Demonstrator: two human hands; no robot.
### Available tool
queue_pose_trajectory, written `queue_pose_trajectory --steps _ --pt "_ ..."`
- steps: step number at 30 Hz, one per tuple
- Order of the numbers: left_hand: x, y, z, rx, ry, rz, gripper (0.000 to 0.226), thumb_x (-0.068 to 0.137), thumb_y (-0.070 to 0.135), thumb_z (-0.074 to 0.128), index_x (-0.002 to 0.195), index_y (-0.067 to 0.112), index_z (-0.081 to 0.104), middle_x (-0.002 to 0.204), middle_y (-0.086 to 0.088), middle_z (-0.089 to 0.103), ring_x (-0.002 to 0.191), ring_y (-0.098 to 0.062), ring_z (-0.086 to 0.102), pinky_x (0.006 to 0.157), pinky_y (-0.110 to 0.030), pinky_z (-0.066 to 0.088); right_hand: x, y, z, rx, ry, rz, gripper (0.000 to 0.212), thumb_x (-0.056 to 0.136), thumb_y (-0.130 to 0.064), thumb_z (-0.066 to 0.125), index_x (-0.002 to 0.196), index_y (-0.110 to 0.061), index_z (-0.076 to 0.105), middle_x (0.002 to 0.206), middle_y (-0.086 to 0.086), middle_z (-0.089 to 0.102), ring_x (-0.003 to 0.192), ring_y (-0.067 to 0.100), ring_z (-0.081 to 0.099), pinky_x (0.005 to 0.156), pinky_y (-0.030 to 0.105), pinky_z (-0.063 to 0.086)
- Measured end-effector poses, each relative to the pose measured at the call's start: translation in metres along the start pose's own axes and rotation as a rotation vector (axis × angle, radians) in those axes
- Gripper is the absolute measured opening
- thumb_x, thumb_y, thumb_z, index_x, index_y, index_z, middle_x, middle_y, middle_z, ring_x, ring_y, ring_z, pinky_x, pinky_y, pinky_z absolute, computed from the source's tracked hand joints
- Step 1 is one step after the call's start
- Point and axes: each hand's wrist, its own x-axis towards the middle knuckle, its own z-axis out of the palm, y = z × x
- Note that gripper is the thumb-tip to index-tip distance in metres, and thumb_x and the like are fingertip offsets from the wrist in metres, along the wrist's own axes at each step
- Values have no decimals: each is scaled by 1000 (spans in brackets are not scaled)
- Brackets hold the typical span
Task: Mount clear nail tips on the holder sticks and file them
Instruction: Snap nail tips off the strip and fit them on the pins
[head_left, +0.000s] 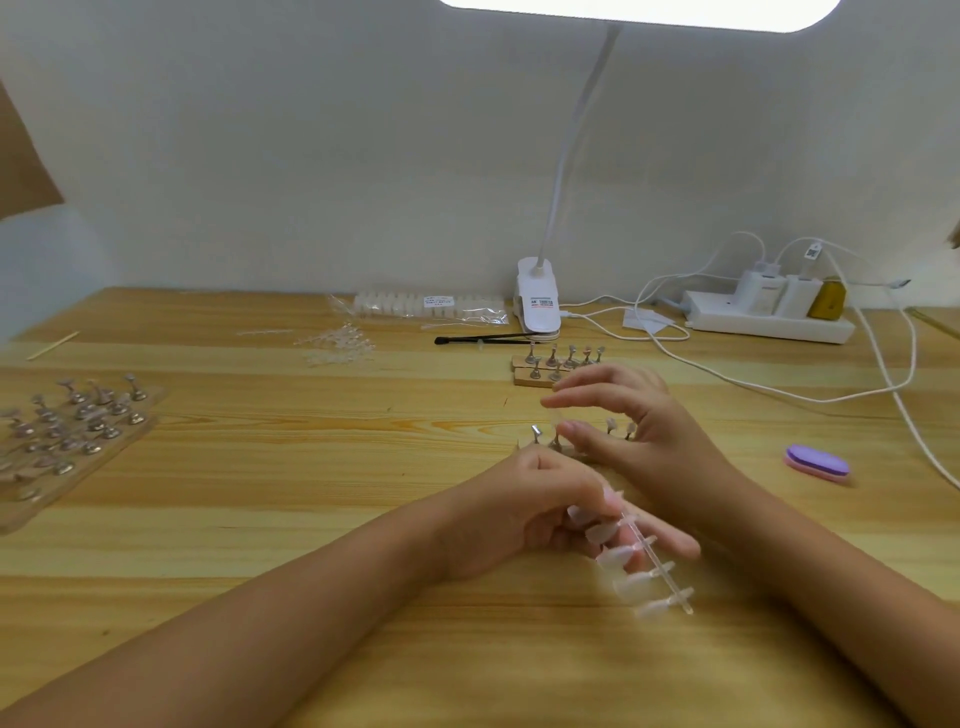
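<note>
Our left hand (540, 512) grips a strip of clear nail tips (641, 564) while our right hand (631, 421), fingers spread, pinches one tip over the holder sticks (545, 441) on the counter (311, 467).

Two bare forearms — no sleeves, watch, bracelets or rings showing; left hand (530, 512) and right hand (639, 426) ungloved, fingers (582, 400) slender — nails short.

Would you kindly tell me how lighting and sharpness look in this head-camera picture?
Head view: the white clip-on lamp has its panel blown out at the top edge; the right hand is motion-blurred; the wooden table edge bows from wide-angle distortion.
</note>
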Motion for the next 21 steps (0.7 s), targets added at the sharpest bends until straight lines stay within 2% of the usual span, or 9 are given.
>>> queue_pose_trajectory --steps 2,3,6,8,9,13,15,18,21 --pt "0 -2 1 101 -19 -30 28 83 18 52 64 -1 60 115 -33 65 88 -14 62 83 -29 45 3 -2 14 -70 30 -41 23 86 -24 70 108 -28 73 115 -13 61 122 13 42 106 24 28" --pt "0 -3 1 147 -11 -45 25 83 17 53 69 0 64 115 -34 65 90 -18 60 84 -30 43 3 -2 19 -102 38 -59 23 86 -20 72 109 -26 74 116 -10 61 123 19 42 107 32 28" --pt "0 -1 3 229 -19 -49 25 90 8 48 79 5 70 118 -32 64 93 -20 61 83 -20 44 2 -1 25 -155 57 -91 22 85 -17 74 107 -23 75 118 -5 62 124 30 43 106 52 30" --pt "0 -1 3 236 -11 -55 25 90 7 47 85 -2 70 118 -31 65 102 -36 62 91 -29 47 0 0 25 -173 90 -108 21 85 -17 74 105 -22 76 118 -4 62 123 32 45 103 56 31" --pt "0 -2 3 243 -2 -60 24 90 8 48 86 -3 69 118 -31 65 110 -42 59 97 -38 45 -1 -1 24 -182 107 -107 21 85 -17 74 105 -22 76 118 -5 62 123 31 45 101 57 31" --pt "0 1 5 251 -16 -68 25 96 1 46 88 -9 67 120 -32 64 113 -36 61 104 -37 44 -1 -3 23 -191 114 -80 20 85 -18 74 103 -24 76 118 -9 59 125 29 42 101 57 31" --pt "0 0 5 263 -3 -85 30 94 6 48 87 -19 64 119 -34 63 116 -44 57 108 -45 42 -1 -3 23 -181 100 -63 20 85 -18 73 103 -25 75 118 -12 57 127 27 40 103 56 29" --pt "0 0 6 273 -13 -83 30 95 4 47 88 -19 64 119 -33 64 118 -42 57 107 -39 43 -1 -3 22 -177 89 -38 20 85 -20 73 103 -27 75 120 -15 56 129 22 35 107 51 25" --pt "-1 -1 7 265 16 -70 33 92 9 49 89 -20 63 119 -33 64 117 -45 55 107 -46 40 -1 -1 22 -182 69 -7 20 86 -24 71 104 -32 74 121 -20 53 129 11 27 107 42 19"
